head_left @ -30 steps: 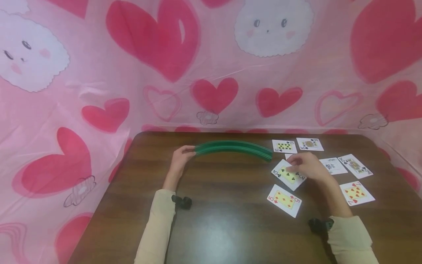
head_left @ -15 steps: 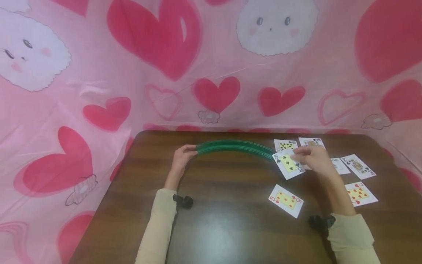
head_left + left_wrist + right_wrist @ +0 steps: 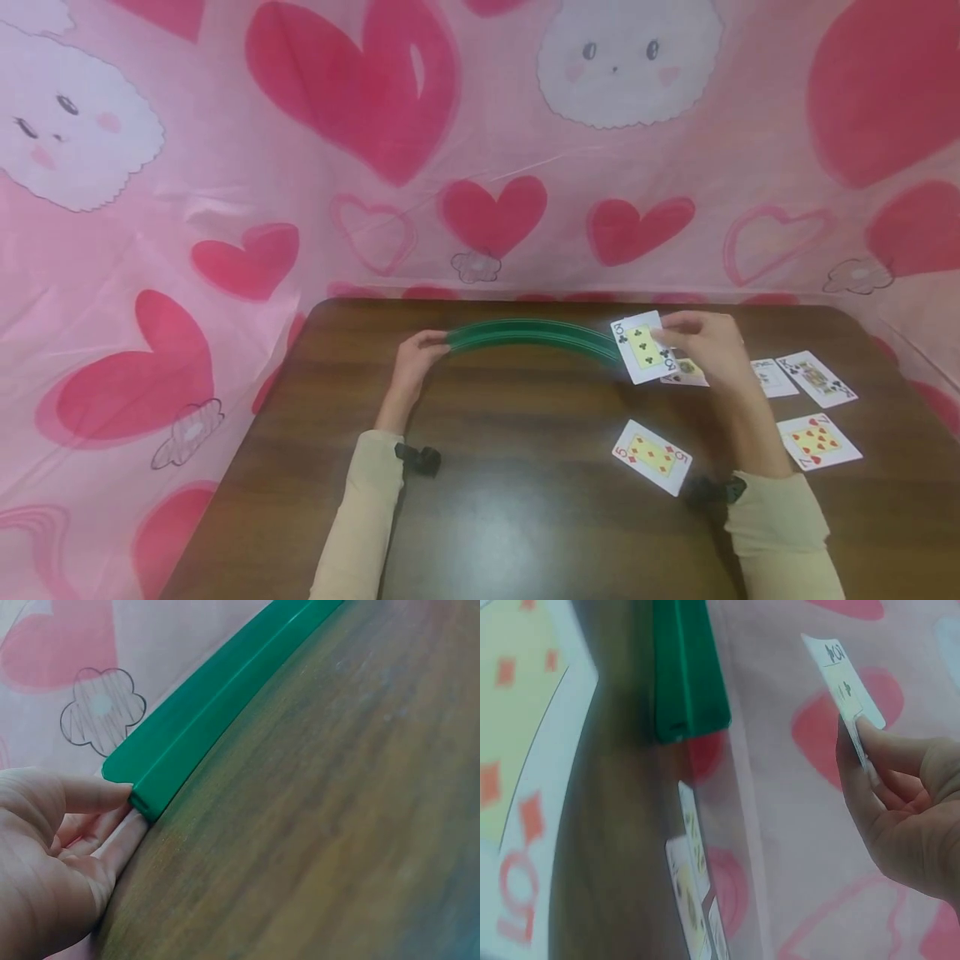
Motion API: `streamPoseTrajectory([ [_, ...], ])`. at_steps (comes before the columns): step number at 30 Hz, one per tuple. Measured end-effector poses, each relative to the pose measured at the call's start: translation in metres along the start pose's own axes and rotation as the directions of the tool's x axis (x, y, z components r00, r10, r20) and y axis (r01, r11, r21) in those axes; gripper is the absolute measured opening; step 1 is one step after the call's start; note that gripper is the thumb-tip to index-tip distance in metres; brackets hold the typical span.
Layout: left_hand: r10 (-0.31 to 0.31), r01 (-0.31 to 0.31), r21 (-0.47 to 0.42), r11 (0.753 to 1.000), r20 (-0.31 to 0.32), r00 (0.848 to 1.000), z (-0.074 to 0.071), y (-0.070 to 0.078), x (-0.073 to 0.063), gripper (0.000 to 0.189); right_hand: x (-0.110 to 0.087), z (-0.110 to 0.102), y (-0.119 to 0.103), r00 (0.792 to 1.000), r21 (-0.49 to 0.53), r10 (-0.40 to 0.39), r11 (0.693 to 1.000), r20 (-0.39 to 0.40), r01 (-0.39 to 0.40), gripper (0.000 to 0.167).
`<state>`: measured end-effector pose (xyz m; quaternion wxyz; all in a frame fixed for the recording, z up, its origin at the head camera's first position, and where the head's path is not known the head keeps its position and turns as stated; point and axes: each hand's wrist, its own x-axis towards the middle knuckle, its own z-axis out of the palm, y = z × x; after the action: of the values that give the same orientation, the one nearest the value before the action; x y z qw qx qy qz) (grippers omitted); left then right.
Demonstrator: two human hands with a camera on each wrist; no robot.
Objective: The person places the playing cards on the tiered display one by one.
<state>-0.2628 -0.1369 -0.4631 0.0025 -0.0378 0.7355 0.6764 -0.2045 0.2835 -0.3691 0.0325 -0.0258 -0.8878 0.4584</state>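
Note:
My left hand (image 3: 415, 362) pinches the left end of a green curved card holder (image 3: 517, 331), thumb at the near end, other fingers around and under it in the left wrist view. The holder lies along the back of the table, bowed away from me. My right hand (image 3: 708, 337) pinches a clubs playing card (image 3: 643, 346) between thumb and fingers. In the right wrist view this card (image 3: 844, 679) is raised above the table, apart from the green holder (image 3: 694, 682). From the head view it overlaps the holder's right end.
On the brown table (image 3: 495, 442) lie a five of diamonds (image 3: 652, 457), a seven of hearts (image 3: 819, 442), a king (image 3: 817, 379) and a white card (image 3: 776, 379). Another card (image 3: 688, 375) is partly covered by the held one. A pink heart-print cloth (image 3: 495, 233) stands behind.
My right hand has lifted the clubs card off the table and carried it back and slightly left, toward the holder's right end. The left hand stays on the holder.

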Motion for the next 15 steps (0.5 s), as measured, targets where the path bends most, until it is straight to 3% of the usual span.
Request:
streamPoseTrajectory([
  [6, -0.001, 0.001, -0.015, 1.000, -0.016, 1.000, 0.002, -0.001, 0.001, 0.023, 0.006, 0.009, -0.012, 0.996, 0.093, -0.075, 0.992, -0.048, 0.079, 0.042],
  [15, 0.026, -0.026, -0.001, 1.000, -0.050, 0.998, 0.004, -0.001, 0.001, 0.023, 0.013, 0.024, -0.038, 0.993, 0.237, -0.060, 0.968, -0.100, 0.083, 0.047],
])
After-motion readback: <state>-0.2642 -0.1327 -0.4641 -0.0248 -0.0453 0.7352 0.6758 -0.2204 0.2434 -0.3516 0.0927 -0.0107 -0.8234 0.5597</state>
